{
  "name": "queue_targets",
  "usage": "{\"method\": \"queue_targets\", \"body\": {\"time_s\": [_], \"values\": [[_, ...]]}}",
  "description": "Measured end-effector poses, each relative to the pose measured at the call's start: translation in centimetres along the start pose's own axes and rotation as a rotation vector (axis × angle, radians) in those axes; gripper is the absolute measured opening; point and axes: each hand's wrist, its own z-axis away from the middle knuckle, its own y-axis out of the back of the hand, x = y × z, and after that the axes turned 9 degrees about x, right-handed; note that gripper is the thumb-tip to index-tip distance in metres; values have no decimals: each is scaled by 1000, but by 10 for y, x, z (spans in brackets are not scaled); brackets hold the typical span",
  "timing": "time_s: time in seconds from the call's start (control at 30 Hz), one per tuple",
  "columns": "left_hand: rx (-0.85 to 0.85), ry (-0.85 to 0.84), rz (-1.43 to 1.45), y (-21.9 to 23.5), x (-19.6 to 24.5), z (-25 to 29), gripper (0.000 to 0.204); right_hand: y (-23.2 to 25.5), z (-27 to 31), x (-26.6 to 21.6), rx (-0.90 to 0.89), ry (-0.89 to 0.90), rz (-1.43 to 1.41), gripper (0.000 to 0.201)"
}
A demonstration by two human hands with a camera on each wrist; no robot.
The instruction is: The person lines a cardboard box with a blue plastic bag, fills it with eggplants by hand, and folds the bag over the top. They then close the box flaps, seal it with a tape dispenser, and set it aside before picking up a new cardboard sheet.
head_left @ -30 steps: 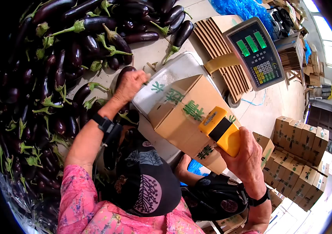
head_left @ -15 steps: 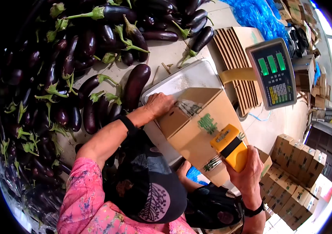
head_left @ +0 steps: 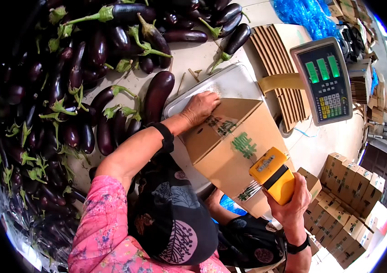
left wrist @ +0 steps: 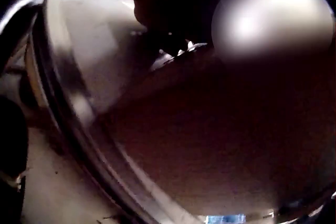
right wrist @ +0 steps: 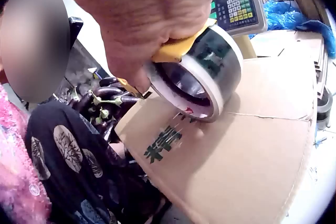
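A closed cardboard box (head_left: 221, 159) with green characters sits tilted in the head view on the metal platform (head_left: 184, 102) of a scale. My left hand (head_left: 200, 108) rests on the box's far left end, fingers at its edge; the left wrist view is dark there. Over the box's near right part, my right hand (head_left: 293, 202) grips a yellow tape dispenser (head_left: 273, 175). The right wrist view shows its roll of tape (right wrist: 218, 69), clear with green print, right at the cardboard.
Many eggplants (head_left: 159, 95) are heaped on the left. Behind the platform stands the scale's lit display (head_left: 323, 79), beside flattened cardboard (head_left: 280, 73) and blue plastic (head_left: 300, 18). Packed boxes (head_left: 343, 209) are stacked at the right.
My left hand has come down from beside the box onto its far left end, then slid along the edge, away from me. The dispenser stays over the near right part in my right hand.
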Motion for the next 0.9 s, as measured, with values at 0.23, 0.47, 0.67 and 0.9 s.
{"method": "queue_targets", "body": {"time_s": [0.23, 0.47, 0.67, 0.9], "values": [[136, 359, 561, 103, 158, -62, 39, -1, 13, 9, 93, 10, -94, 63], [49, -142, -190, 92, 176, -63, 45, -2, 4, 11, 95, 81, -113, 59], [-111, 42, -246, 96, 190, -67, 45, 28, 14, 25, 1, 59, -75, 55], [-23, 75, -285, 83, 173, -70, 48, 45, 129, 121, 35, -71, 9, 59]]}}
